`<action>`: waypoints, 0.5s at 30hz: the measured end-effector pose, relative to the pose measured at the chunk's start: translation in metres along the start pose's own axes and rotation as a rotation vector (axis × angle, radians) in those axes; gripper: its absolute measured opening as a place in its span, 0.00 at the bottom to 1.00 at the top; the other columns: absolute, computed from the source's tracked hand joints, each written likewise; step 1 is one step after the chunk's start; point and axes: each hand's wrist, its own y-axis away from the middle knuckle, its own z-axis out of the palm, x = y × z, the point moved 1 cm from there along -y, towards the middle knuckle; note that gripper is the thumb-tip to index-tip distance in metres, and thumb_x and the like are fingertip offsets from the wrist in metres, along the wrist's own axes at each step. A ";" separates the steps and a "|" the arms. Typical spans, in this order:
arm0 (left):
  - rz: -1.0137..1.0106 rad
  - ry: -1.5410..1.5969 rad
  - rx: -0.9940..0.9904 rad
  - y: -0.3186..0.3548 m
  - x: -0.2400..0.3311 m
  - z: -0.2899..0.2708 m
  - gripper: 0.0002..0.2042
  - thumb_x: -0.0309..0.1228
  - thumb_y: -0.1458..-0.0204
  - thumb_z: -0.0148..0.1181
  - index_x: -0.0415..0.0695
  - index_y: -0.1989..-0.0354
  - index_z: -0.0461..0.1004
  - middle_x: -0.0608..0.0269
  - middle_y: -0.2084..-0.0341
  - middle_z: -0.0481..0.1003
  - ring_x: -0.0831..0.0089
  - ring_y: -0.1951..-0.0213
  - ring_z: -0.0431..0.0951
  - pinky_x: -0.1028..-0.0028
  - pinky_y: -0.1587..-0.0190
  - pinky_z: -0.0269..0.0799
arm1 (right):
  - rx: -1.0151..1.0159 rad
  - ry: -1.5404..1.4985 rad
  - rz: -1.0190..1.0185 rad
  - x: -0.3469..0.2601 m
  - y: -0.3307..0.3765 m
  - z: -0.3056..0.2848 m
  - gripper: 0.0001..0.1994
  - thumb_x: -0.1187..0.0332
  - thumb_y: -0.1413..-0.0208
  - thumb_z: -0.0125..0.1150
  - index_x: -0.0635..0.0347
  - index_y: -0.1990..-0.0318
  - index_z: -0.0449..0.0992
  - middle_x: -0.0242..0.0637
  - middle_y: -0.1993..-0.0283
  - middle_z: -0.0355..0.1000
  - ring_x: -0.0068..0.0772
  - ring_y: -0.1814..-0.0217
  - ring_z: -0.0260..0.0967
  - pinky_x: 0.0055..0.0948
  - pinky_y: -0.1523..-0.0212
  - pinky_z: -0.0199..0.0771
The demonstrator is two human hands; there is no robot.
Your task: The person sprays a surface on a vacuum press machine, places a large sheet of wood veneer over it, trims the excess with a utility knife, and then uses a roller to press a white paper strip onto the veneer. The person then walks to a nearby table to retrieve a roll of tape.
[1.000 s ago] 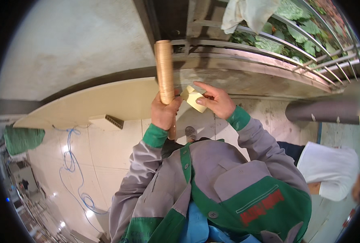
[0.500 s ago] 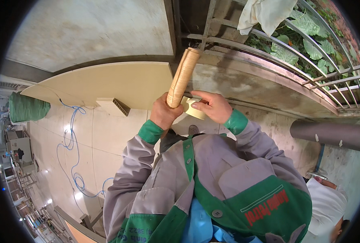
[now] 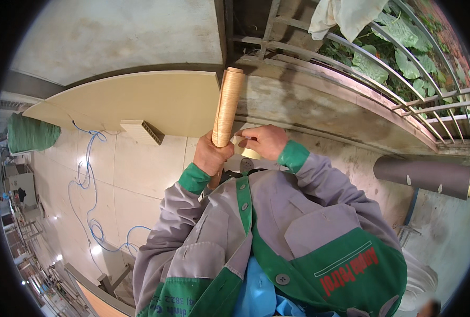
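Note:
My left hand (image 3: 212,154) is wrapped round the lower part of a rolled-up wood-grain sheet (image 3: 228,108), which stands nearly upright with its open end away from me. A bit of the roll shows below that fist. Close on the right, my right hand (image 3: 268,141) is bent inward, with thumb and fingertips drawn together beside the wood-grain roll. A pale yellow roll of tape (image 3: 251,154) sits under its fingers, mostly hidden by the hand. Whether a strip of tape reaches the sheet I cannot tell.
A large beige board (image 3: 140,100) leans by the wall, with a hollow-core offcut (image 3: 141,132) before it. Blue hose (image 3: 89,179) snakes over the floor. A dark grey roll (image 3: 422,174) lies at right, below window bars (image 3: 362,50). A person in white (image 3: 419,280) is at lower right.
The wood-grain roll has swung left and more upright in my left hand. My right hand has moved left, fingers closer together, and now covers more of the tape.

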 end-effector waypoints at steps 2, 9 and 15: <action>-0.029 0.051 0.051 -0.001 0.000 -0.006 0.14 0.26 0.53 0.69 0.36 0.60 0.74 0.64 0.73 0.77 0.76 0.74 0.74 0.73 0.69 0.74 | 0.009 -0.132 0.012 0.007 0.001 -0.002 0.19 0.52 0.41 0.64 0.46 0.45 0.81 0.38 0.55 0.82 0.43 0.57 0.80 0.39 0.56 0.77; -0.237 -0.772 0.128 -0.017 0.002 -0.018 0.33 0.36 0.54 0.67 0.34 0.40 0.63 0.36 0.59 0.80 0.44 0.55 0.82 0.57 0.51 0.77 | 0.040 -0.084 0.089 0.010 0.012 -0.023 0.22 0.51 0.43 0.69 0.53 0.46 0.77 0.39 0.64 0.82 0.35 0.64 0.78 0.35 0.62 0.75; -0.182 -0.761 0.033 -0.026 -0.013 0.004 0.37 0.34 0.53 0.63 0.34 0.35 0.55 0.31 0.54 0.78 0.38 0.50 0.79 0.52 0.45 0.74 | 0.081 0.154 0.140 -0.001 -0.003 -0.015 0.21 0.48 0.42 0.66 0.54 0.54 0.75 0.39 0.63 0.81 0.47 0.57 0.79 0.44 0.55 0.75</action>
